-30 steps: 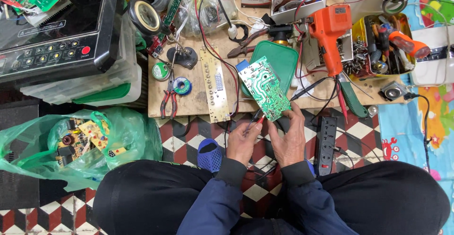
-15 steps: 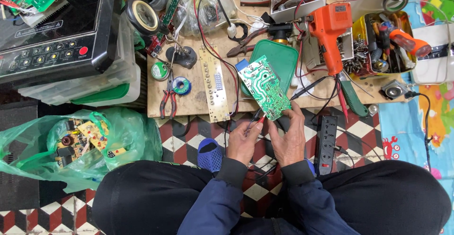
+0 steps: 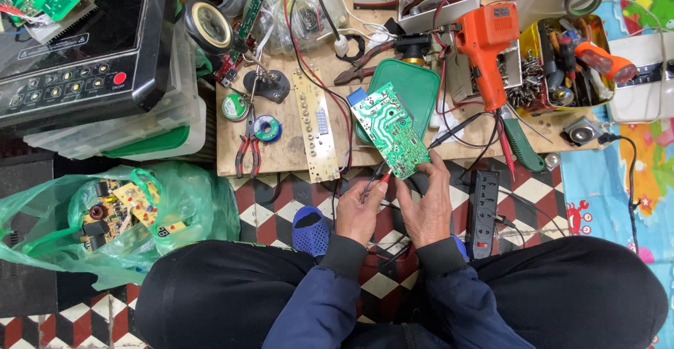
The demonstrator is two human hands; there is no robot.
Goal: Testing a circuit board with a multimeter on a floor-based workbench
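Note:
A green circuit board (image 3: 390, 130) tilts up from the front edge of a low wooden work board (image 3: 288, 145). My right hand (image 3: 430, 201) grips its near end. My left hand (image 3: 361, 211) pinches a thin red-tipped probe (image 3: 375, 182) whose tip points at the board's lower corner. Red and black leads run from there across the wood.
A long pale circuit strip (image 3: 315, 126), red pliers (image 3: 247, 151), solder spools (image 3: 267, 128), an orange soldering gun (image 3: 486, 47) and a green lid (image 3: 414, 86) crowd the wood. A black induction cooker (image 3: 77, 47) sits left, a green bag of boards (image 3: 105, 215) below it, a power strip (image 3: 484, 212) right.
The green circuit board has tilted slightly and shifted a little; both hands stay at its near end with the probe.

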